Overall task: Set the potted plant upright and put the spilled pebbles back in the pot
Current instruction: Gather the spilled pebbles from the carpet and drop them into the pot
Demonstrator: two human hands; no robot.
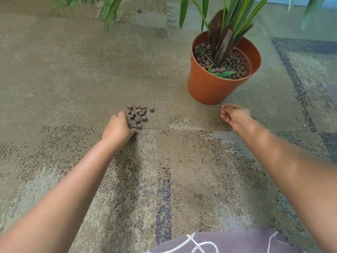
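Left hand down on the carpet, fingers curled at the near-left edge of the spilled pebbles. Touching the pile; it looks to be raking or gathering, but whether any pebbles are already inside the curl cannot be told, since the fingertips are hidden beneath the hand.

Right hand held just above the carpet, well to the right of the pile, fingers loosely curled, palm turned inward. Nothing visible in it.

Pebbles: small brown cluster directly ahead of the left hand, one stray pebble off the right side of the cluster. Another lone pebble lies far beyond both hands.

Terracotta-coloured plastic pot stands just beyond the right hand, upright, rim level, plant rising from it, its surface filled with the same pebbles.

Progress, as judged: righting the plant is done. Left to do: collect the cluster and the strays and carry them to the pot.
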